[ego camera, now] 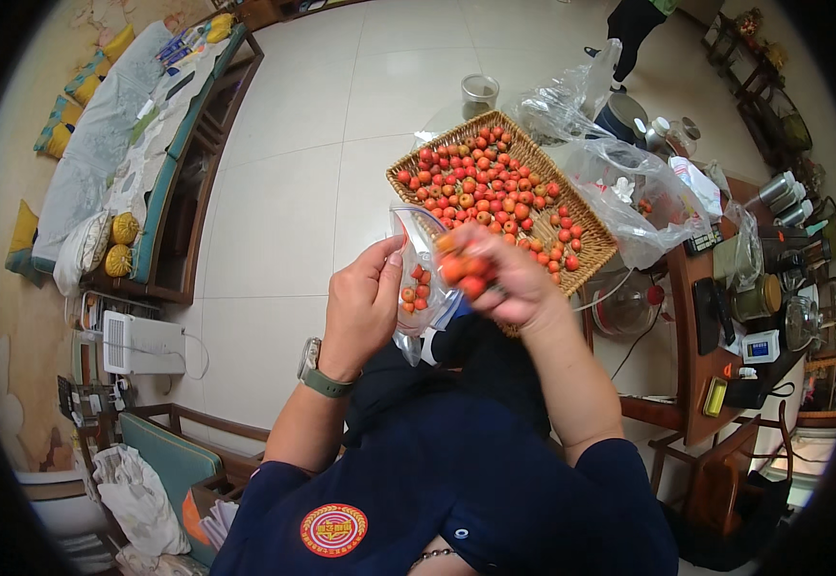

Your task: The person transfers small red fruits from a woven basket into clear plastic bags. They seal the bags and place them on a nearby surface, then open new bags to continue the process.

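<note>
My left hand (365, 299) pinches the rim of a clear zip-top plastic bag (409, 237), which hangs open over my lap. Several small red fruits (416, 289), like hawthorn berries, sit inside it. At the bag's right side, my right hand (515, 277) holds a handful of the same fruits (468, 270), slightly blurred. Just beyond both hands is a rectangular woven wicker basket (578, 209) with many more red fruits (479, 183) spread over its bottom. Some of the woven base shows at the basket's right side.
Clear plastic bags (630, 194) lie right of the basket, and a glass jar (480, 95) stands behind it. A wooden desk (695, 353) on the right carries jars and small items. A cushioned bench (173, 165) lines the left. Another person's legs (630, 39) show at the far right.
</note>
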